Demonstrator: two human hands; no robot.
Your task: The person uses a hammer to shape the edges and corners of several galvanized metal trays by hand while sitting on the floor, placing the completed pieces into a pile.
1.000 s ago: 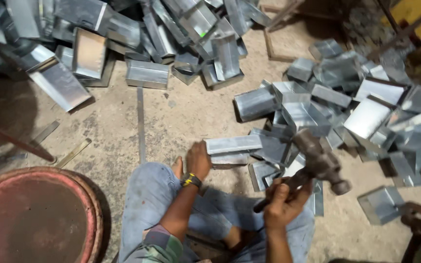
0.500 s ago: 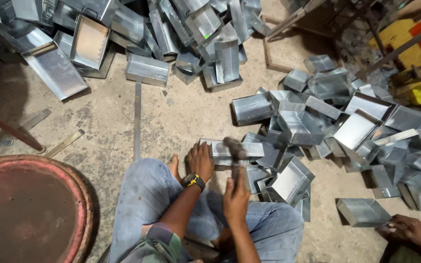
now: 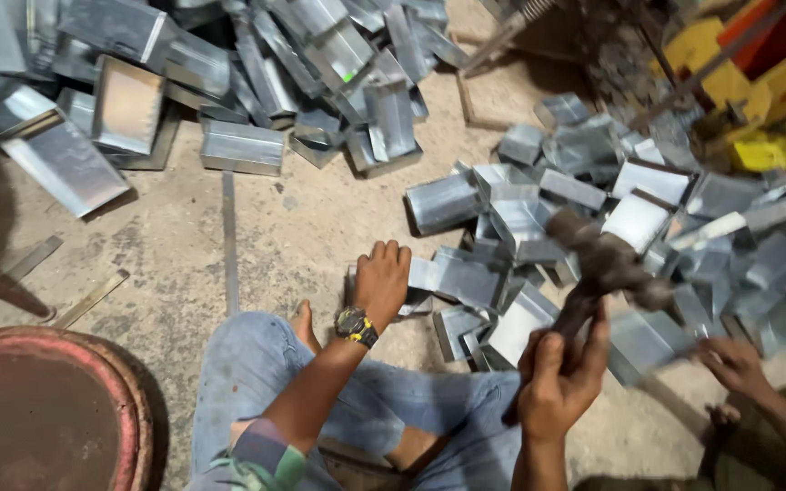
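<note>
Sheet-metal boxes, grey and rectangular, lie in two heaps on the concrete floor (image 3: 320,218): one pile of metal boxes (image 3: 256,64) across the top and upper left of the frame, a second heap of smaller boxes (image 3: 593,209) spreading from the centre to the right edge. Yellow and orange machine parts (image 3: 757,82) fill the upper right corner; a round reddish rim (image 3: 65,364) curves through the lower left. No label or sign can be made out on any of them.

At lower centre the left hand (image 3: 382,277) reaches forward from a bent arm with a dark wristwatch (image 3: 355,325) trimmed in yellow. Its palm faces down and its fingers lie flat and slightly spread, pressing on a flat metal piece (image 3: 425,273) on the floor at the near edge of the central heap.

To the right of it, the right hand (image 3: 559,382) is raised with the forearm coming up from the bottom edge. Its fingers are wrapped tight around the dark handle of a hammer (image 3: 607,268), whose blurred head hangs above the boxes, right of centre.

Another person's hand (image 3: 731,364) enters at the lower right, reaching toward the boxes there; whether it holds anything cannot be told.
</note>
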